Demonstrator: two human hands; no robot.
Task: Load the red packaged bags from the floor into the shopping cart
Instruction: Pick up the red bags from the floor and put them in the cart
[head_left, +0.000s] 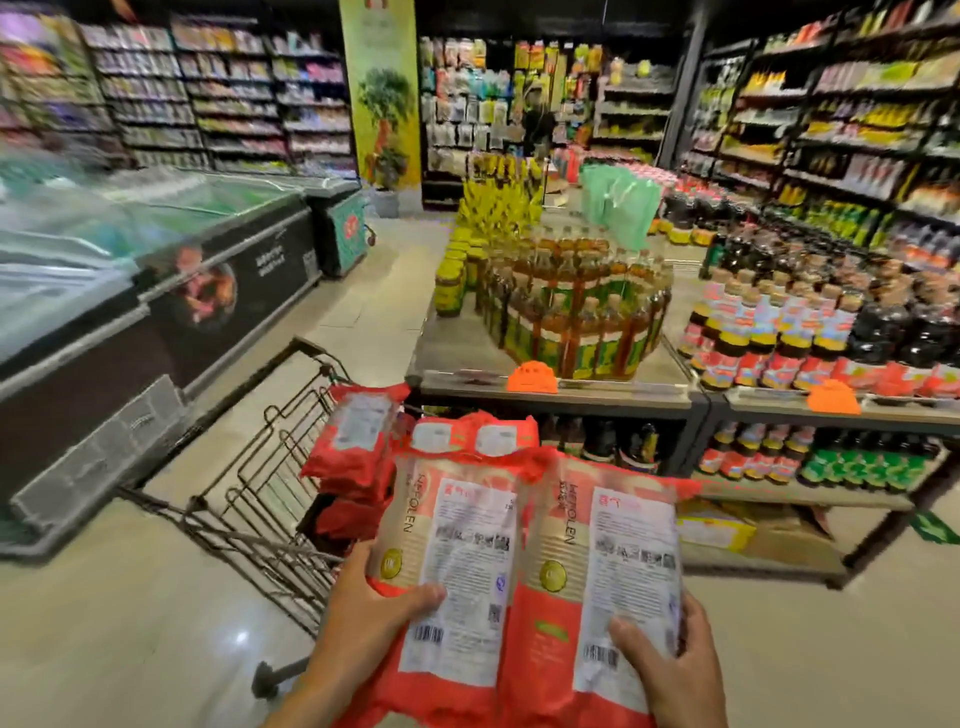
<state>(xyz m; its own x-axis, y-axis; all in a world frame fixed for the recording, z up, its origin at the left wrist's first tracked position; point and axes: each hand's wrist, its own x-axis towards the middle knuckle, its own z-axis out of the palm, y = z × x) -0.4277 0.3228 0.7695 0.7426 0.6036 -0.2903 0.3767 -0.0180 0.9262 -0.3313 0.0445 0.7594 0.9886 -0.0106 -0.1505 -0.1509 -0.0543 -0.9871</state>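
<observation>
Two red packaged bags with white label panels lie side by side in my hands, the left bag (457, 561) and the right bag (613, 571). My left hand (374, 608) grips the left bag's lower edge, thumb on top. My right hand (670, 670) holds the right bag at its lower right corner. Just beyond them stands the dark wire shopping cart (270, 467), with several more red bags (358, 436) stacked inside it. The held bags hide the cart's near right side.
A long chest freezer (156, 312) runs along the left. A display table (550, 384) with bottles and jars stands right behind the cart, with lower shelves of bottles to the right. Beige floor (130, 623) lies open at the left front.
</observation>
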